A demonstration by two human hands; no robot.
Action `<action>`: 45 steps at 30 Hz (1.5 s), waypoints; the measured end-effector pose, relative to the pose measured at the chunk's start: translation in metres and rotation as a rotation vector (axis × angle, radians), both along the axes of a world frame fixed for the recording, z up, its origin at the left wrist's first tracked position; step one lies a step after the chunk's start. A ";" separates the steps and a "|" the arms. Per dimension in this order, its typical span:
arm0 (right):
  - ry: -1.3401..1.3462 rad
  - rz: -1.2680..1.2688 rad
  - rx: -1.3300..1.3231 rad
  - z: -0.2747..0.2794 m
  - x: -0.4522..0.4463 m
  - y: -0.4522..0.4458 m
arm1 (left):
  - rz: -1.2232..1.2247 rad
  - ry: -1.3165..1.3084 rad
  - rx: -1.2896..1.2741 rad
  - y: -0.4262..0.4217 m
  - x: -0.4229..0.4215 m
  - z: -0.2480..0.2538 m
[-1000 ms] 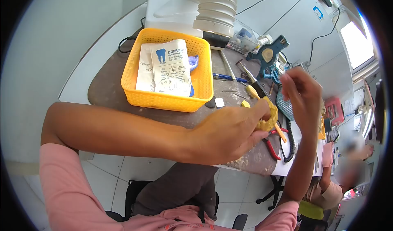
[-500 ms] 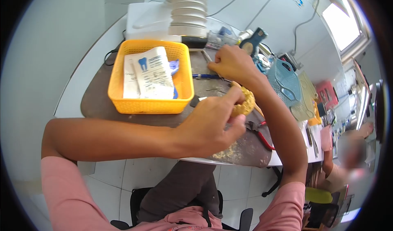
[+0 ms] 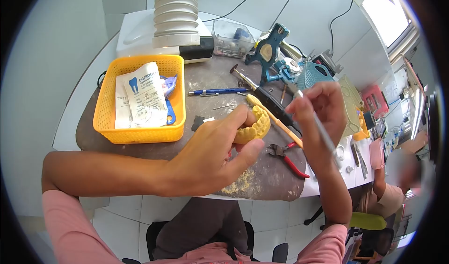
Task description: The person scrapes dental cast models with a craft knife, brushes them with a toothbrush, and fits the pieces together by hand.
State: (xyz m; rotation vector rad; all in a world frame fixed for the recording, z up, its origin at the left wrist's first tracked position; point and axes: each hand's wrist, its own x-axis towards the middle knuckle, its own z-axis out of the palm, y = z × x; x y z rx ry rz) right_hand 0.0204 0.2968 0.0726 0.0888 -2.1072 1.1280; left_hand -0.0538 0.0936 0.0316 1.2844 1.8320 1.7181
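My left hand (image 3: 210, 147) is closed around a yellow plaster dental cast (image 3: 258, 129), whose tooth row faces up and right. Thumb and fingers grip its edges above the front of the bench. To the right, my right hand (image 3: 327, 114) pinches a slim grey pen-like tool (image 3: 322, 134). Motion blurs this tool, so its tip and exact kind are unclear. Between the hands lie a wooden-handled brush (image 3: 276, 119) and a black and silver handpiece (image 3: 266, 95). Below them rest red-handled cutters (image 3: 294, 165).
A yellow basket (image 3: 140, 135) holding printed slips (image 3: 145, 93) stands at left. A blue pen (image 3: 220, 91), a teal articulator (image 3: 271, 46) and a clear box (image 3: 229, 39) lie farther back. Yellow dust (image 3: 241, 183) covers the bench front. Another person (image 3: 388, 198) sits at far right.
My right hand has come back from the rear of the bench toward the right, now carrying the slim grey tool. The left hand still grips the cast, with more of its teeth showing.
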 end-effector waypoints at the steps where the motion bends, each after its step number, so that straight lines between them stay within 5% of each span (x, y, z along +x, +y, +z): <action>1: 0.081 0.060 0.025 -0.006 0.002 -0.002 | 0.004 0.003 -0.010 0.000 0.000 0.000; 4: 0.230 0.152 0.347 -0.015 0.004 0.003 | 0.003 -0.033 -0.012 0.003 -0.002 -0.001; 45: 0.169 0.448 0.256 -0.029 0.019 0.012 | -0.127 0.196 -0.010 0.005 -0.017 -0.008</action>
